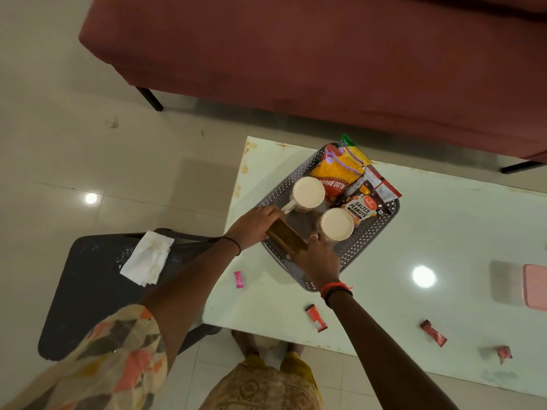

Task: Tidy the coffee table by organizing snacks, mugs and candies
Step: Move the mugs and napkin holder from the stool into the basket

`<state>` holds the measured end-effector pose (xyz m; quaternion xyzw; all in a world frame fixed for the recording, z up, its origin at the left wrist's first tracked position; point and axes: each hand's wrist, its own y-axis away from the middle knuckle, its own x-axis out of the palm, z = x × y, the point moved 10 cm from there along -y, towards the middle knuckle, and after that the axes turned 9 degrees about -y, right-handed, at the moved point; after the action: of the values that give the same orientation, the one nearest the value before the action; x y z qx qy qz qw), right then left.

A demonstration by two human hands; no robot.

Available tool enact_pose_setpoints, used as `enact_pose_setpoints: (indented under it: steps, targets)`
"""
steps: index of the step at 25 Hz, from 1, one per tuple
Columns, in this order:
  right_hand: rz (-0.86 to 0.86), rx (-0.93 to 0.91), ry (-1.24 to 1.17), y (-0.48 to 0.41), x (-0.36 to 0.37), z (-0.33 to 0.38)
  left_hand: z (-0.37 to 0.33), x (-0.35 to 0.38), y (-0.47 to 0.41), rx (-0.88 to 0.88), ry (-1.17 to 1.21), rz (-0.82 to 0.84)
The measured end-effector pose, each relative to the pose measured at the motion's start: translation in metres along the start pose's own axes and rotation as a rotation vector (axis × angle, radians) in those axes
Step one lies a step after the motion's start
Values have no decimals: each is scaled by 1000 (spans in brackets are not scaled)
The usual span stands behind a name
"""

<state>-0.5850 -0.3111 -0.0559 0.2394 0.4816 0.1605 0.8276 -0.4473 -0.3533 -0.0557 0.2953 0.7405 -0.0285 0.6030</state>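
Note:
A grey perforated basket [367,241] sits on the white coffee table [414,232]. Inside it lie snack packets: a yellow-red aloo bhujia pack [337,173] and a dark salted peanuts pack [362,207]. Two white mugs stand in the basket, one at the left [307,193] and one nearer the front [337,224]. My left hand [254,226] and my right hand [318,260] both hold a flat brown box [288,236] over the basket's near-left corner. Loose candies lie on the table: a pink one [238,279] and red ones [316,318] [433,336] [503,353].
A dark red sofa [296,54] stands behind the table. A black stool [88,291] with a crumpled white tissue [148,257] is at the table's left end. A pink object [535,287] lies at the right edge. My feet are below the table's near edge.

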Motion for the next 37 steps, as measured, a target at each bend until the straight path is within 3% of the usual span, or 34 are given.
enact_pose_setpoints:
  steps: [3,6,10,13,17,20,23,27,32,35,37]
  targets:
    - [-94,30,-102,7,-19,5,15,-19,30,-106,77,-153]
    - [-192,-13,-200,13,-31,32,50,-41,91,-353,201,-394]
    - [-29,-99,-174,18,11,97,107,-28,196,-830,415,-577]
    - [132,-237,-169,28,65,161,135,0,259,-1079,376,-544]
    - [273,-248,-337,26,130,213,169,40,309,-1301,426,-434]
    - [397,-246,-238,15,179,241,184,67,333,-1464,495,-326]
    - [443,-257,-150,0,218,262,194,89,349,-1575,678,-343]
    - [409,-186,-261,-14,242,266,210,103,341,-1544,862,-354]
    - [360,-141,-363,-17,243,262,212,89,326,-1398,1258,-557]
    - [360,-223,-378,-10,224,268,212,73,314,-1310,1267,-529]
    - [453,-354,-445,-1,206,281,212,57,306,-1249,1206,-477]
